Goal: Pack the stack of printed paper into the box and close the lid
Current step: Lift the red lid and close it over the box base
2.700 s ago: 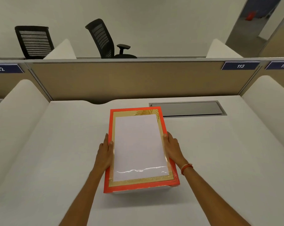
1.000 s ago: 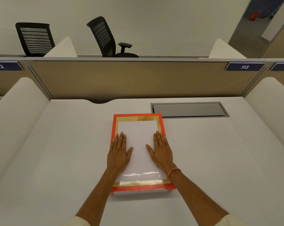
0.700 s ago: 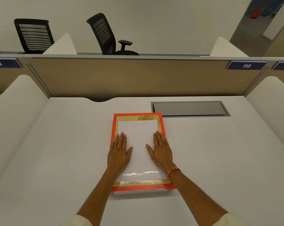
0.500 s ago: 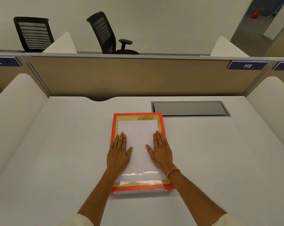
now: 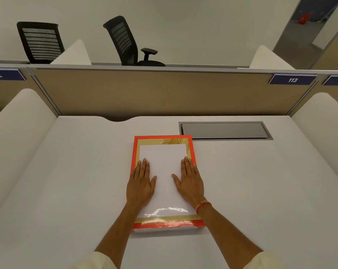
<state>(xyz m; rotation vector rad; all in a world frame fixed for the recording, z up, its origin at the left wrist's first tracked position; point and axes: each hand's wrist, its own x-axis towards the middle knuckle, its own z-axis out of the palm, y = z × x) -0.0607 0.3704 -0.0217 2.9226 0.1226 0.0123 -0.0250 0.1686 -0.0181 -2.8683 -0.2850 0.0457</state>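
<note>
Left hand (image 5: 140, 184), right hand (image 5: 190, 181) flat, palms down on lid (image 5: 164, 152).

One flat orange-rimmed box with a gold-bordered clear lid (image 5: 165, 223) is counted on the one white desk (image 5: 67, 181). Two bare hands are seen, left (image 5: 141, 183) and right (image 5: 189, 181). Two black mesh office chairs (image 5: 40, 42) (image 5: 125, 41) and three blue number plates (image 5: 292, 80) (image 5: 6, 75) (image 5: 337, 80) are tallied.

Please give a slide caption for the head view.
Both hands, left and right, rest flat on the closed orange box.
</note>
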